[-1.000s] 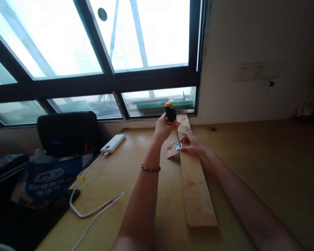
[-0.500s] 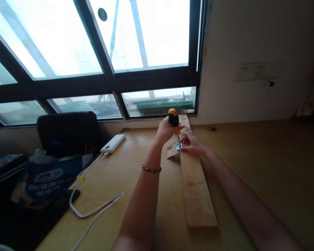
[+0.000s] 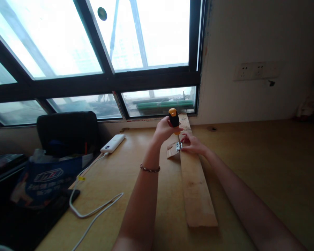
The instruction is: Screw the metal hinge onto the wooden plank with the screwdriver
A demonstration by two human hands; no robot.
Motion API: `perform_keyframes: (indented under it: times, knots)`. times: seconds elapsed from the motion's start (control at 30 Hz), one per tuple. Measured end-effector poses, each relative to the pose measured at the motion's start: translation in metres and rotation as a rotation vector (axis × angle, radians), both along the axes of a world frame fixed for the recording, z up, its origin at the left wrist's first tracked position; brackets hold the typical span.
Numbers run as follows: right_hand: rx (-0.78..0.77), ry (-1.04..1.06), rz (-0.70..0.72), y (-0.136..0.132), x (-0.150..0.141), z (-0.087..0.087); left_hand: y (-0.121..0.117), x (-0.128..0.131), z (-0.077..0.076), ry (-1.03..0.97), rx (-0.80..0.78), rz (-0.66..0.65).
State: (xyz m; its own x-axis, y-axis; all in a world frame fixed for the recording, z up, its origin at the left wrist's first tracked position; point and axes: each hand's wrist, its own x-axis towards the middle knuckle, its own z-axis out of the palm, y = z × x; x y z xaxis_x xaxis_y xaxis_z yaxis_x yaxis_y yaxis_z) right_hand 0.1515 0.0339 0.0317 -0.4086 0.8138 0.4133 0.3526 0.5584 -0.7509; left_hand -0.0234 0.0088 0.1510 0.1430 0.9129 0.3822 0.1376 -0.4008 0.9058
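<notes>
Tbl point(image 3: 264, 167), wht cable point(image 3: 80, 217), R hand point(image 3: 194, 145) over plank point(image 3: 199, 190)

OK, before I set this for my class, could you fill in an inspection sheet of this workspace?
Surface: wooden tabletop, with a dark round spot near the wall.
Job's things: long board; small wood piece, tilted beside it; metal hinge between them; screwdriver, tip down at the hinge.
Clutter: white power bank at the left; blue bag beyond the table's left edge.
Hands: left grips the screwdriver; right has its fingers at the hinge, grip unclear.
Cables: white cable from the power bank, looped loosely.
Surroundings: window, black chair, wall sockets.
</notes>
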Motion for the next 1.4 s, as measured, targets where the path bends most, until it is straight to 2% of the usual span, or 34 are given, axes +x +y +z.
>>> perform_keyframes:
  times: [0.17, 0.27, 0.57, 0.73, 0.87, 1.03, 1.2, 1.4]
  knots:
    - [0.0, 0.003, -0.007, -0.003, -0.001, 0.003, -0.009, -0.005, 0.007, -0.104, -0.111, -0.341]
    - [-0.008, 0.005, -0.005, -0.003, -0.001, 0.003, -0.011, -0.006, 0.007, -0.123, -0.118, -0.436]
    - [0.0, 0.008, -0.024, -0.005, -0.001, 0.004, -0.014, 0.016, 0.001, -0.064, -0.059, -0.279]
    - [-0.001, 0.005, -0.018, -0.006, -0.001, 0.006, -0.008, 0.013, 0.0, -0.088, -0.055, -0.177]
    - [0.005, -0.009, -0.022, -0.007, -0.001, 0.007, -0.006, 0.015, 0.0, -0.164, -0.038, -0.214]
    - [-0.003, -0.019, -0.032, -0.005, -0.001, 0.005, -0.015, 0.02, 0.009, -0.187, 0.01, -0.222]
    - [-0.007, -0.021, -0.026, -0.002, 0.0, 0.003, -0.018, 0.012, 0.019, -0.223, 0.081, -0.125]
    - [0.007, -0.013, -0.019, -0.001, 0.0, 0.001, 0.0, 0.011, 0.003, -0.261, 0.069, -0.077]
